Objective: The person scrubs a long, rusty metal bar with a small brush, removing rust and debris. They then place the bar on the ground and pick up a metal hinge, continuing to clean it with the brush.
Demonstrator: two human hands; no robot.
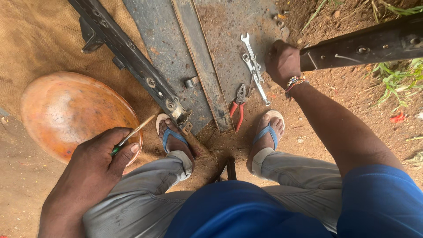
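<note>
Two hands: slim wooden brush, square black steel bar.

Burlap sacking coarse, matt. Round basin dull orange, scuffed. Steel plate grey, rust-dusted. Spanners bright metal. Pliers with red plastic grips. Black bar painted metal, dusty.

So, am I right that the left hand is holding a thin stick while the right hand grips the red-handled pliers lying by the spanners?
Not quite: the right hand grips the end of a dark metal bar, not the red-handled pliers, which lie untouched beside the spanners. The left hand does hold a thin stick, as the head view shows.
</note>
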